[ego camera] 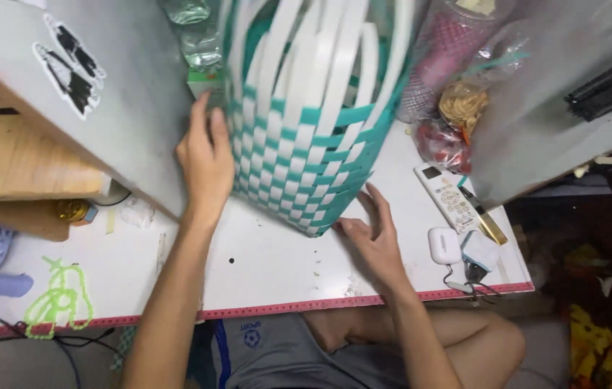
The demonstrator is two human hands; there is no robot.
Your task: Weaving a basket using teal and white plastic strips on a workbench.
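Currently the half-woven teal-and-white strap basket (306, 151) stands on the white table (277, 266). Left hand (207, 162) lies flat against its side; right hand (374, 234), fingers spread, touches its lower corner. Likely light, springy, slick; best steadied at the woven base.

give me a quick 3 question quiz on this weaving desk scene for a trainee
1. True or false: the left hand lies flat against the side of the woven basket.
2. Which lies nearest the right hand? A) the remote control B) the basket's lower corner C) the green bead figure
3. Fill in: the basket's strips are white and ____.

Key
1. True; its fingers point up along the basket's left side.
2. B; the fingertips sit right at that corner on the white table.
3. Teal green.
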